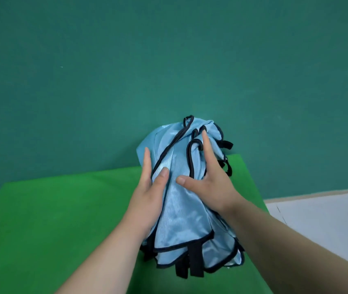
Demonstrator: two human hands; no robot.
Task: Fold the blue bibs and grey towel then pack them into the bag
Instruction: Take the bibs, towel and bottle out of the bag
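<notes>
Blue bibs (181,219) are bunched in one bundle, held between both hands above the green table (52,219). The left hand (149,194) holds the bundle's left side, with straight fingers along the edge and the thumb on the front. The right hand (211,183) grips the right side with spread fingers, the thumb pressing the front. The long axis of the bundle runs from the person up toward the teal wall (169,60). Black straps (196,259) hang at the near, lower end.
</notes>
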